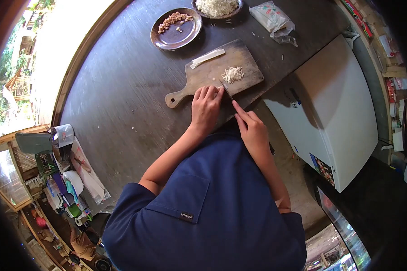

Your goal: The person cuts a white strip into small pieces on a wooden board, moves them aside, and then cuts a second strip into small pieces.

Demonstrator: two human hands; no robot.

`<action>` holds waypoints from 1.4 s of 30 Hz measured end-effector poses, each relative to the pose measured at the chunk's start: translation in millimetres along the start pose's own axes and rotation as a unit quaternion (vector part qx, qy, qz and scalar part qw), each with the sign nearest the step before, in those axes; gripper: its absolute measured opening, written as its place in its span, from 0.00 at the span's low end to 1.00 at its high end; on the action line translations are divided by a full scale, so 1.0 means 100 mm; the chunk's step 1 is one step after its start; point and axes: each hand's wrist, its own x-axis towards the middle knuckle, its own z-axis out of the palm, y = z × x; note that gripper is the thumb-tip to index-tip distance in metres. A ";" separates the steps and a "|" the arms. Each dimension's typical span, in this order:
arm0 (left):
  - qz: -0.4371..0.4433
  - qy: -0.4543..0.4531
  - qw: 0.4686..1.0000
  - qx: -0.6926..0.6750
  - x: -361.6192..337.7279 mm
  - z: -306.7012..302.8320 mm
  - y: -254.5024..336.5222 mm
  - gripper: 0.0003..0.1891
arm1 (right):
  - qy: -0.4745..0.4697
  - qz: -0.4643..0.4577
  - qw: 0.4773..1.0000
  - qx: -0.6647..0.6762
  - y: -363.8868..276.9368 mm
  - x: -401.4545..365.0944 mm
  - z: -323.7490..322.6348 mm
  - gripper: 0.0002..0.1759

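A wooden cutting board point(203, 77) with a handle lies on the dark table. My left hand point(206, 105) presses on its near edge with fingers curled; whatever is under the fingertips is mostly hidden. My right hand point(252, 128) grips a knife point(227, 89), its blade lying over the board beside my left fingers, the index finger stretched along it. Just past the blade sits a small pile of pale thin strips point(233, 75). A whitish flat stick-shaped piece point(207, 58) rests along the board's far left part.
Beyond the board stand a brown plate point(199, 30) with small brown chunks point(174, 21) and a bowl of white shreds point(216, 7). A clear plastic bag point(274, 20) lies to their right. A white chest freezer point(343, 113) adjoins the table's right edge.
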 end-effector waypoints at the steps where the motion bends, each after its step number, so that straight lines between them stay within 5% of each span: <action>1: -0.002 -0.001 1.000 0.002 -0.01 0.00 0.01 0.22 | -0.001 0.001 1.000 0.014 -0.01 0.06 0.02 0.26; 7: 0.010 0.053 0.999 0.001 -0.01 0.02 -0.02 0.18 | -0.002 -0.005 1.000 0.001 -0.05 -0.02 -0.01 0.26; 42: -0.017 0.033 0.997 0.067 -0.01 -0.04 -0.02 0.19 | -0.017 -0.012 1.000 -0.011 -0.04 0.10 -0.02 0.26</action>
